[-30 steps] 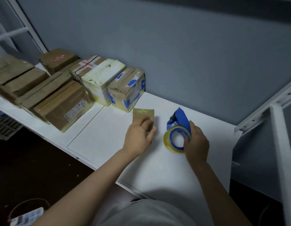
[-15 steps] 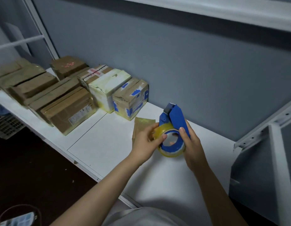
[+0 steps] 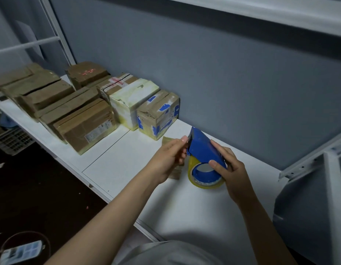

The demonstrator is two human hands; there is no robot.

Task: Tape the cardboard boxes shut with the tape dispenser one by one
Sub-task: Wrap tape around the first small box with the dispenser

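My right hand point(image 3: 230, 169) grips a blue tape dispenser point(image 3: 203, 148) with a yellowish tape roll point(image 3: 204, 180), held just above the white shelf point(image 3: 127, 161). My left hand point(image 3: 168, 157) pinches the tape end at the dispenser's front edge. A small flat brown piece point(image 3: 166, 139) lies on the shelf, mostly hidden behind my left hand. Several cardboard boxes stand in a row along the wall to the left; the nearest, with blue markings point(image 3: 159, 114), is beside a white-yellow box point(image 3: 132, 100). A brown box with a label point(image 3: 85, 125) sits at the front.
A grey wall runs behind the shelf. A white metal frame point(image 3: 311, 165) rises at the right, and a white rail point(image 3: 26, 45) crosses at the far left. A dark floor lies below, with a plastic crate point(image 3: 12, 140) at the left.
The dispenser has risen from lying on the shelf into a tilted position in my right hand. My left hand left the flat brown piece and moved to the dispenser's front.
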